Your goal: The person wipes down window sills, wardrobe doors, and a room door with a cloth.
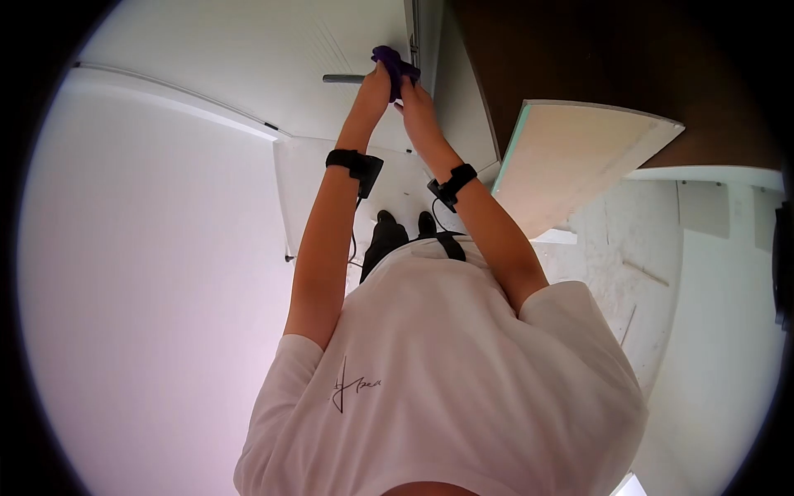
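A bunched purple cloth is held between both hands at the top centre, close to the edge of a white door. My left hand grips the cloth from the left, its fingers mostly hidden behind it. On the right side of the cloth, my right hand has its fingers closed on it. A grey door handle sticks out just left of my left hand. Black straps with small dark devices are around both wrists.
To the right, a pale board with a green edge leans near a dark brown surface. A white wall fills the left. Thin strips lie on the marked floor at the right. My dark shoes stand below my hands.
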`<state>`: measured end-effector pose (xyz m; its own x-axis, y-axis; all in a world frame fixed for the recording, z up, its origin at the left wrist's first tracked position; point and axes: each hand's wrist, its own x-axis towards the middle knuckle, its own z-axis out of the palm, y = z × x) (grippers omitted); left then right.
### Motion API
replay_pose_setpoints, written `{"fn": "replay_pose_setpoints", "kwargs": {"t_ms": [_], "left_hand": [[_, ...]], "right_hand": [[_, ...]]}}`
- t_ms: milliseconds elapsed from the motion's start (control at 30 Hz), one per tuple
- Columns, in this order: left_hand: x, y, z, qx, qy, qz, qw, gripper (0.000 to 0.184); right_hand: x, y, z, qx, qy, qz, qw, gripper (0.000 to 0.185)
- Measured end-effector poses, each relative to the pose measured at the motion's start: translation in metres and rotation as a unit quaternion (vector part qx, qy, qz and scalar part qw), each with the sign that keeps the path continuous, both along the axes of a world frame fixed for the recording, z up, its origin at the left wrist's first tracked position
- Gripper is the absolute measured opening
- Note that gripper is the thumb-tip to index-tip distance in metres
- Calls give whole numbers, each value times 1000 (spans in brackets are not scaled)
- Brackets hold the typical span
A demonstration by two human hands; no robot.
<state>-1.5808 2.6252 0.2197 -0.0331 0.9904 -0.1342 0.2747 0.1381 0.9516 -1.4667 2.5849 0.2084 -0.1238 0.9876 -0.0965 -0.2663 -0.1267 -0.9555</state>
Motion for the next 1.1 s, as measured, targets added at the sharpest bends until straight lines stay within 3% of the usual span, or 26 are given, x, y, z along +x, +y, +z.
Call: {"fn": "replay_pose_setpoints", "kwargs": {"t_ms": [200,267,367,467,533,633,733,767,800,867,900,933,1000,1033,1100], "left_hand": [[33,-25,-21,-5,-132,37,991,68],[29,-32,-40,-145,-154,50,976,59],[22,-47,-60,-148,-240,63,957,58],[18,-47,-48,-116,-264,96,953,62],[14,-35,-42,-85,-256,103,957,69],[4,-10,-18,77,-162,197,964,80],[-12,37,0,147,-105,118,976,82],[-9,49,10,115,-176,122,970,72],[-16,65,7,117,-175,117,971,72],[-29,102,0,-19,-184,59,981,56],[-32,113,-5,-14,-155,94,983,44],[-39,119,-11,-18,-152,88,984,44],[-52,138,-27,132,-89,132,978,34],[-57,143,-29,133,-93,121,979,34],[-70,137,-25,45,15,163,985,35]], "right_hand": [[24,-11,-36,-26,-12,-30,999,51],[29,-7,-76,-32,-55,7,998,50],[32,-19,-57,-48,-66,7,997,52],[32,-12,-50,-80,-26,13,996,52],[28,0,-56,-47,-25,-27,998,50],[8,13,-30,-38,-10,-62,997,51],[-15,49,-20,-39,32,-55,997,51],[-24,59,2,-52,45,-75,995,50],[-34,75,2,-50,48,-80,994,50],[-50,113,-1,-113,144,-52,982,43],[-58,129,-4,-107,128,-58,984,43],[-63,140,-7,-109,132,-64,983,43],[-66,169,3,-140,196,-69,968,43],[-68,181,10,-196,211,-109,951,42],[-72,208,8,-230,259,-147,927,43]]}}
